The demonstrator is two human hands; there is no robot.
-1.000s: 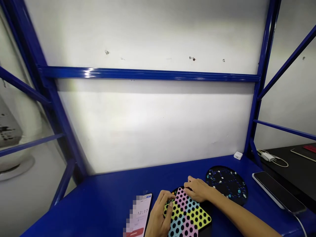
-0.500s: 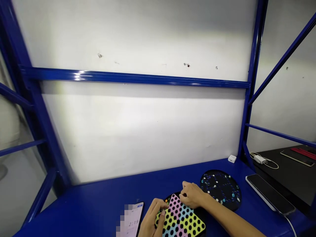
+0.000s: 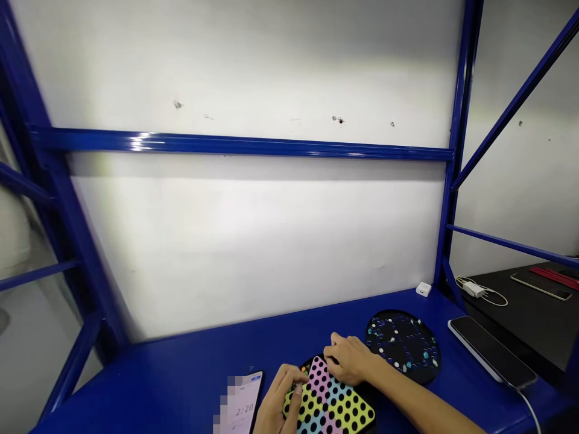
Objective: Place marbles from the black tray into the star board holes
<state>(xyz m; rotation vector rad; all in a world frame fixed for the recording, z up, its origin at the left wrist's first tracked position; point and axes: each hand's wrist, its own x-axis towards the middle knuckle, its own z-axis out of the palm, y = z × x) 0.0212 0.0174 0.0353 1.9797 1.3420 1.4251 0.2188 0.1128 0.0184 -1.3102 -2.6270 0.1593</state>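
Board (image 3: pixel 335 407): shelf (image 3: pixel 181 361) front edge; left hand (image 3: pixel 280 405) curled against its left side; right hand (image 3: pixel 350 361) bunched at its far corner; what either pinches cannot be told; risk: right forearm knocks adjacent bead tray (image 3: pixel 402 346).

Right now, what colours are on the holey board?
The board is pink, yellow and blue with black holes; head view.

A timer phone (image 3: pixel 242 413) lies on the blue desk (image 3: pixel 181 374) just left of the left grip (image 3: pixel 280 410). Well right of the right grip (image 3: pixel 350 361) lies a dark phone (image 3: pixel 491 351), cable (image 3: pixel 534 410) attached. A white box (image 3: pixel 423 289) sits farther back.
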